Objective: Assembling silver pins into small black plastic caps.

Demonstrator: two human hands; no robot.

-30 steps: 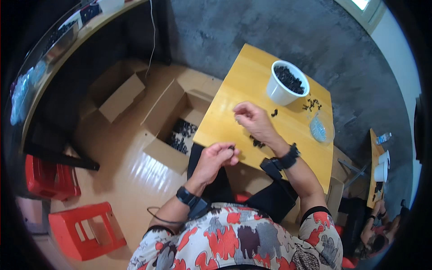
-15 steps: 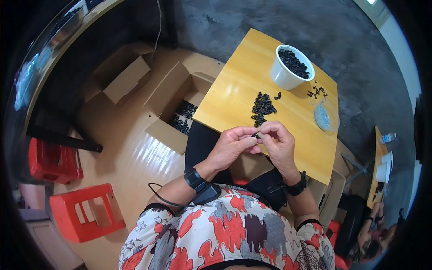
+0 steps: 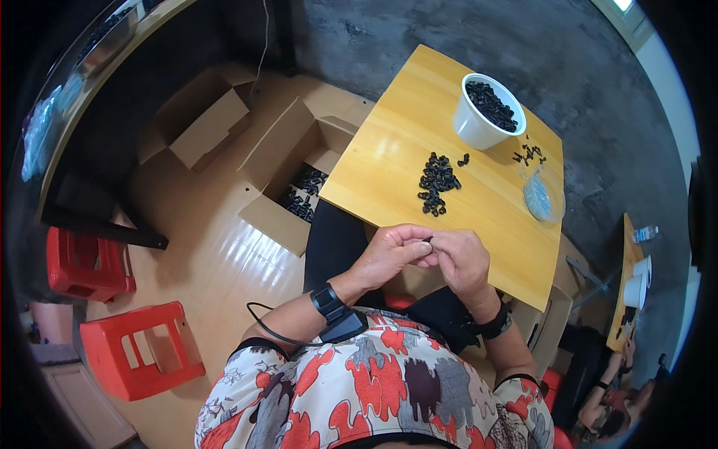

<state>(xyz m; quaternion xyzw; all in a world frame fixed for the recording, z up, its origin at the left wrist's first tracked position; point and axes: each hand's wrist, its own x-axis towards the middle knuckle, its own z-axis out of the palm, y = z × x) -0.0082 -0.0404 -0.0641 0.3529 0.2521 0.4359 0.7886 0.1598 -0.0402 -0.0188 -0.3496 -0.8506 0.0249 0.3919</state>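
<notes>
Both my hands meet just off the near edge of the yellow wooden table (image 3: pixel 381 165). My left hand (image 3: pixel 390 256) pinches a small black part (image 3: pixel 428 240), mostly covered by fingertips. The fingers of my right hand (image 3: pixel 464 260) are closed against the same part from the other side; whether a second tiny piece is between them cannot be made out. Beyond my hands lies a pile of small black plastic parts (image 3: pixel 437 182) on the tabletop. Behind it stands a white tub (image 3: pixel 473 129) filled with similar black parts.
To the right on the table are a clear container of pale blue bits (image 3: pixel 537 196) and scattered small dark pieces (image 3: pixel 529 155). An open cardboard box (image 3: pixel 278 224) holding black parts sits on the floor at left. Red stools (image 3: pixel 142 352) stand nearby. Another person (image 3: pixel 617 400) works at the far right.
Both hands have drawn down slightly toward my body, away from the pile. My right hand has turned, its fingers curling over, and less of the black part shows now.
</notes>
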